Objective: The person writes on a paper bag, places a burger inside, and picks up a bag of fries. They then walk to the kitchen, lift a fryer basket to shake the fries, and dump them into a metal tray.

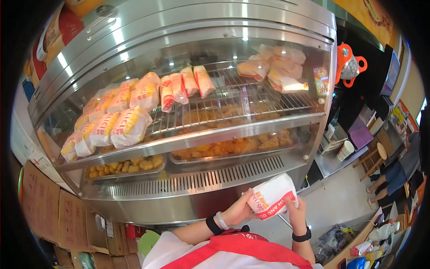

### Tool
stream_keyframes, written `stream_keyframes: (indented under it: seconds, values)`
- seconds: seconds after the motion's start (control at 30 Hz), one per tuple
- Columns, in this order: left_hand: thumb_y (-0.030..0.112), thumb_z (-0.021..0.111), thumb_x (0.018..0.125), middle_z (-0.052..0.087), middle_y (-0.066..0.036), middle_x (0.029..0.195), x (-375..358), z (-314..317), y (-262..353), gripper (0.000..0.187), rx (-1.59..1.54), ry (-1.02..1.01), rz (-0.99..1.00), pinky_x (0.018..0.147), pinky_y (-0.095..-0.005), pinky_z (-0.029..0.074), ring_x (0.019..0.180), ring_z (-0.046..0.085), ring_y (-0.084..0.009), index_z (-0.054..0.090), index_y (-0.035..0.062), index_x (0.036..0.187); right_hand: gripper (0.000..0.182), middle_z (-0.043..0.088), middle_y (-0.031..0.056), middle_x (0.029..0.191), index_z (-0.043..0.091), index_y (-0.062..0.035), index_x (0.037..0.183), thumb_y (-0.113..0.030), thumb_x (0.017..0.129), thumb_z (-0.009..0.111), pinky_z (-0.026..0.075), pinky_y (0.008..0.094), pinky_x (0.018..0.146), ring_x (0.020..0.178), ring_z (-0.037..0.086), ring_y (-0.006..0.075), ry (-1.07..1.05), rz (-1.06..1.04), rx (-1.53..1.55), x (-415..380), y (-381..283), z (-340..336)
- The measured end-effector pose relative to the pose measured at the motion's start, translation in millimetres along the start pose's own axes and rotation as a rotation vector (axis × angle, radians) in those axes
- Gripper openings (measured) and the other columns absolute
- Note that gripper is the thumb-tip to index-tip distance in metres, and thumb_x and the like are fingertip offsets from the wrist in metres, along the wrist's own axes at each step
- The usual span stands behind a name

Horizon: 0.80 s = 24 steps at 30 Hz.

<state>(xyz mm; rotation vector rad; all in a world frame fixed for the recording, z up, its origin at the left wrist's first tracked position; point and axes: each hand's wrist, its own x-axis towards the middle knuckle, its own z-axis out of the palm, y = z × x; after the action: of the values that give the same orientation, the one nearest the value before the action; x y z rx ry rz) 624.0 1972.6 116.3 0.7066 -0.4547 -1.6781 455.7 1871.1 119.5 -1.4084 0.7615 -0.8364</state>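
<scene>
In the head view, a white paper food bag with red and orange print is held in front of the display cabinet. My left hand grips its left edge, the fingers partly hidden behind the bag. At its lower right side my right hand pinches the paper, thumb on the front. A thin metal rod shows below the bag, near my right hand; what it belongs to is hidden. The bag's opening and contents cannot be made out.
The glass-fronted warming cabinet holds wrapped burgers, wrapped rolls and trays of fried chicken and nuggets. Cardboard boxes stand at left. A paper cup is on the right counter; a person stands beyond.
</scene>
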Motion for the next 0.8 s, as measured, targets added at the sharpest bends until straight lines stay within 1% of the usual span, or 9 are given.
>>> stream_keyframes:
  seconds: [0.03, 0.1, 0.13, 0.27, 0.37, 0.5, 0.6, 0.73, 0.8]
  values:
    - [0.053, 0.023, 0.083, 0.041, -0.006, 0.119, -4.5, -5.0, 0.5, 0.056, 0.005, -0.005, 0.009, 0.084, -0.0441, 0.037, 0.107, 0.043, -0.0193, 0.029, 0.0134, 0.123, 0.014, 0.052, 0.0004, 0.058, 0.056, -0.0003, 0.073, -0.013, 0.078, 0.054, 0.036, 0.0196, 0.044, 0.050, 0.046, 0.0058, -0.003, -0.011, -0.001, 0.4, 0.0, 1.7]
    - [0.058, 0.021, 0.081, 0.036, -0.005, 0.124, -9.2, -13.8, -2.8, 0.060, -0.169, -0.045, -0.115, 0.087, -0.0532, 0.028, 0.111, 0.038, -0.0233, 0.027, 0.0175, 0.125, 0.012, 0.051, 0.0002, 0.058, 0.056, -0.0005, 0.070, -0.011, 0.076, 0.055, 0.035, 0.0199, 0.045, 0.051, 0.044, 0.0049, -0.127, -0.162, -0.253, 1.9, -4.3, 2.6]
    - [0.060, 0.020, 0.079, 0.032, -0.005, 0.127, -8.1, -15.5, -6.7, 0.062, -0.240, -0.022, -0.126, 0.088, -0.0566, 0.023, 0.113, 0.035, -0.0260, 0.025, 0.0195, 0.126, 0.010, 0.051, -0.0001, 0.058, 0.056, -0.0005, 0.068, -0.008, 0.073, 0.058, 0.035, 0.0199, 0.047, 0.054, 0.043, 0.0044, -0.123, -0.111, -0.249, 0.4, -9.9, 5.5]
    - [0.054, 0.028, 0.081, 0.042, -0.008, 0.118, -3.9, -16.2, -12.1, 0.054, -0.373, -0.055, -0.046, 0.085, -0.0493, 0.031, 0.107, 0.041, -0.0254, 0.036, 0.0166, 0.119, 0.012, 0.053, 0.0006, 0.062, 0.057, 0.0002, 0.070, -0.008, 0.068, 0.065, 0.038, 0.0195, 0.053, 0.061, 0.047, 0.0051, -0.184, -0.062, -0.221, -0.6, -12.4, 9.6]
    - [0.056, 0.027, 0.080, 0.040, -0.008, 0.120, 2.2, -26.6, -12.3, 0.058, -0.322, 0.033, -0.060, 0.084, -0.0477, 0.032, 0.107, 0.040, -0.0273, 0.034, 0.0155, 0.121, 0.016, 0.056, 0.0015, 0.067, 0.057, 0.0007, 0.076, -0.010, 0.068, 0.066, 0.040, 0.0207, 0.056, 0.064, 0.049, 0.0059, -0.196, 0.013, -0.164, -3.3, -17.2, 18.4]
    - [0.056, 0.028, 0.079, 0.039, -0.008, 0.121, 13.0, -30.3, -12.9, 0.059, -0.313, 0.022, -0.121, 0.083, -0.0483, 0.032, 0.108, 0.039, -0.0272, 0.033, 0.0159, 0.121, 0.025, 0.058, 0.0022, 0.076, 0.057, 0.0011, 0.088, -0.012, 0.068, 0.066, 0.042, 0.0218, 0.062, 0.070, 0.051, 0.0068, -0.235, -0.124, -0.291, -5.5, -7.6, 12.6]
    - [0.057, 0.027, 0.078, 0.037, -0.008, 0.123, 29.2, -19.1, -16.6, 0.060, -0.436, -0.182, -0.208, 0.084, -0.0507, 0.032, 0.110, 0.037, -0.0280, 0.032, 0.0159, 0.122, 0.025, 0.059, 0.0026, 0.075, 0.057, 0.0012, 0.089, -0.013, 0.070, 0.065, 0.043, 0.0225, 0.063, 0.071, 0.051, 0.0064, -0.173, -0.048, -0.221, -7.8, -11.0, -3.3]
    - [0.057, 0.025, 0.078, 0.035, -0.009, 0.125, 64.2, 16.0, -28.0, 0.061, -0.414, -0.215, -0.307, 0.084, -0.0514, 0.032, 0.111, 0.037, -0.0291, 0.031, 0.0160, 0.123, 0.024, 0.059, 0.0026, 0.076, 0.057, 0.0006, 0.089, -0.015, 0.073, 0.062, 0.043, 0.0231, 0.064, 0.072, 0.050, 0.0059, 0.183, 0.032, -0.131, -15.4, -7.0, -36.6]
    - [0.056, 0.026, 0.077, 0.037, -0.009, 0.123, 86.1, 27.9, -39.7, 0.061, -0.353, -0.190, -0.367, 0.082, -0.0495, 0.034, 0.109, 0.039, -0.0282, 0.033, 0.0155, 0.122, 0.023, 0.059, 0.0030, 0.076, 0.057, -0.0002, 0.089, -0.018, 0.075, 0.060, 0.043, 0.0234, 0.064, 0.072, 0.050, 0.0052, 0.167, 0.050, -0.091, -21.8, 4.3, -59.7]
